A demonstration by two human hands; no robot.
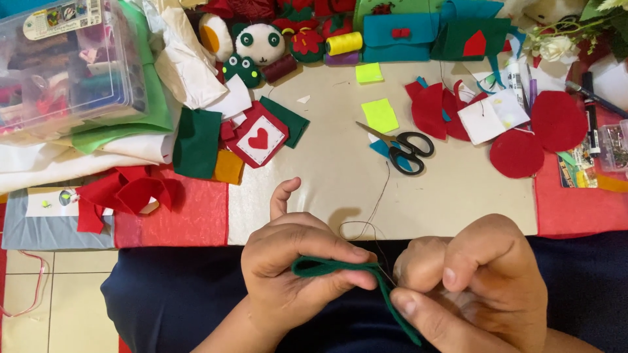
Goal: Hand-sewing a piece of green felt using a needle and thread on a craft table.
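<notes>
A: We've got the green felt strip (340, 269) at the six o'clock edge of our view, over our lap, just below the table (340, 176). Our left hand (294, 274) is pinching it flat between thumb and forefinger, near its fold

B: And our right hand (477, 287) is curled tight, fingertips pressed together at the strip's end where it bends down toward five o'clock. It seems to nip a needle, though that is too thin for us to be sure. A dark thread (373, 216) loops up from there toward twelve o'clock

A: How do we reckon it handles?

B: Light and soft, we'd say. It droops wherever we don't support it, so we'd grip close to the spot being stitched. Felt isn't slippery; a light pinch should hold. It won't break, but we judge hard tugging could stretch it or pull the thread through

A: So take it by the flat faces, just beside the edge, not by the dangling tail

B: Agreed. Up at one o'clock lie the black-handled scissors (402, 149), well apart from our hands, and at eleven o'clock the red patch with a heart (260, 138). The red felt rounds (517, 153) sit at two o'clock
</notes>
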